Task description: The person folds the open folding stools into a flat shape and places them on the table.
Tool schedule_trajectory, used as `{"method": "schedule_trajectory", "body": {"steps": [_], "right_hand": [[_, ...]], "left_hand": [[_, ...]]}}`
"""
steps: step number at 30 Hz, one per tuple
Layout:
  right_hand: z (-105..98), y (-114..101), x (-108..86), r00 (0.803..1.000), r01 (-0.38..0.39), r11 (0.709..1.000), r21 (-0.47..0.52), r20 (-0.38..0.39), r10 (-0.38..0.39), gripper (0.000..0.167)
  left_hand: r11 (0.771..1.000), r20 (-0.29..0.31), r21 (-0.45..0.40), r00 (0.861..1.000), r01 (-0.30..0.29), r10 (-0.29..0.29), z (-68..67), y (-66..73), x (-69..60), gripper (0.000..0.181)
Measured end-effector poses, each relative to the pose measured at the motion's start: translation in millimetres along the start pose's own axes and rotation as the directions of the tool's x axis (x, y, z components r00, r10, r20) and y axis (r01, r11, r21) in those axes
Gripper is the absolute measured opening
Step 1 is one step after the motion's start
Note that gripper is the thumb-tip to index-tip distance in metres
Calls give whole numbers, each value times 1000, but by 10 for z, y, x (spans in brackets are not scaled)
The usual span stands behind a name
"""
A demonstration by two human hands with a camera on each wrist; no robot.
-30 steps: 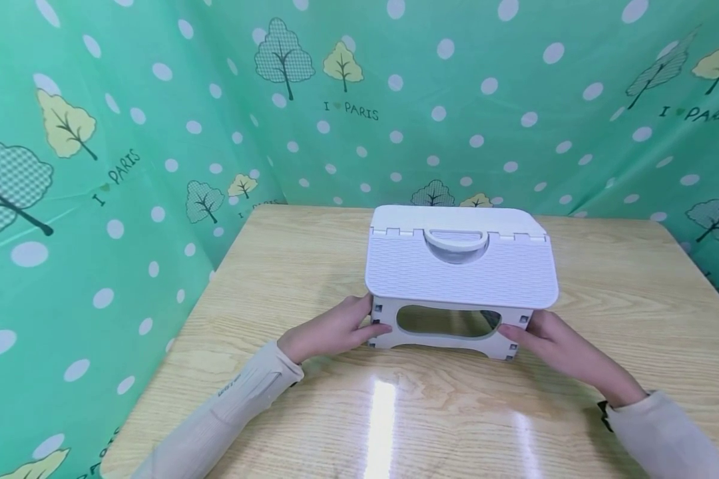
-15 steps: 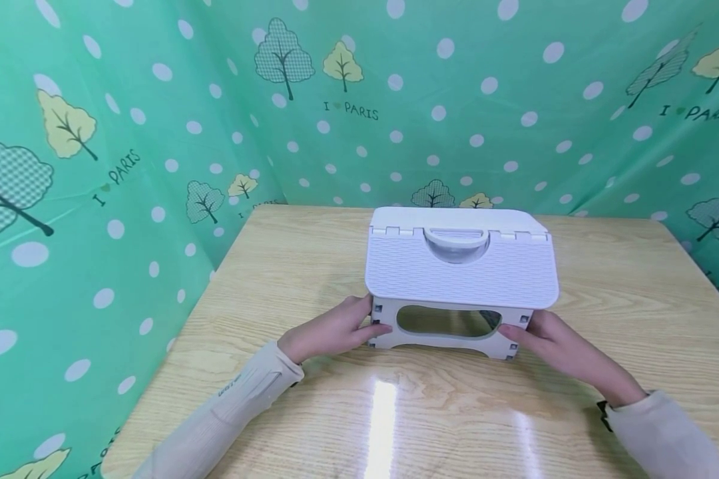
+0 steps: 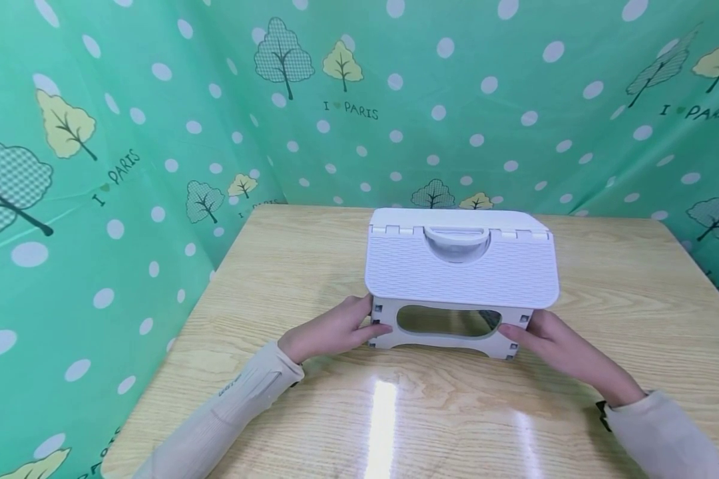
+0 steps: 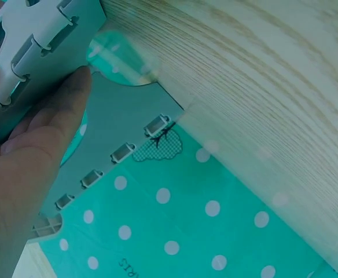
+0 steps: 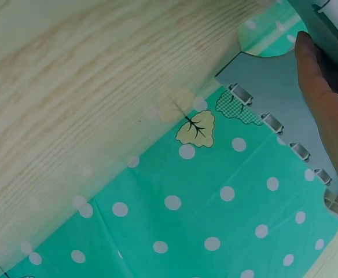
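A white folding stool with a ribbed top and a curved handle stands on the wooden table, its top tilted toward the camera in the head view. My left hand grips its left side, thumb on the front panel, the fingers behind it. On the opposite side my right hand holds the stool the same way, thumb beside the oval opening. In the left wrist view the left hand's fingers lie along the inner side of a panel. The right wrist view shows the right hand against another panel.
The light wooden table reflects a bright strip of light near its front. A green curtain with white dots and printed trees hangs behind the table and along its left side.
The stool's upper rear section has tipped down very slightly and its top shows a little flatter. Both hands have stayed in the same place on its sides.
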State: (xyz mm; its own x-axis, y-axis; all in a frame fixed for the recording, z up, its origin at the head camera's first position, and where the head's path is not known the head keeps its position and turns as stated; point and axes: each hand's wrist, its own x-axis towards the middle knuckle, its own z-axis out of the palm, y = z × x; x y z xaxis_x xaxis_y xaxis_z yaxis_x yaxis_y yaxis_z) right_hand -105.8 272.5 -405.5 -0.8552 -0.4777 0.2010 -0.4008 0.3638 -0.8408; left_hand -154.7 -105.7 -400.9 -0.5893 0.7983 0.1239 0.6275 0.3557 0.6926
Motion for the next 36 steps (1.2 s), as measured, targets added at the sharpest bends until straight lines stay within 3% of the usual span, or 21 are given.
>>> {"method": "schedule_trajectory", "body": {"steps": [8,22,36], "right_hand": [[10,9,-3,1000,3,1000,19,7,-3,58],[-10,16,-10,1000,8,1000,-13,12,-8,48],[-15,20,-11,1000,20,1000,-2,22,-20,70]], "left_hand": [[999,11,-23,1000,22,-22,-7,10,-8,57],[1000,17,-14,1000,5,-5,-4,-2,10,47],[999,37,-27,998,46,-45,-35,19,4,55]]}}
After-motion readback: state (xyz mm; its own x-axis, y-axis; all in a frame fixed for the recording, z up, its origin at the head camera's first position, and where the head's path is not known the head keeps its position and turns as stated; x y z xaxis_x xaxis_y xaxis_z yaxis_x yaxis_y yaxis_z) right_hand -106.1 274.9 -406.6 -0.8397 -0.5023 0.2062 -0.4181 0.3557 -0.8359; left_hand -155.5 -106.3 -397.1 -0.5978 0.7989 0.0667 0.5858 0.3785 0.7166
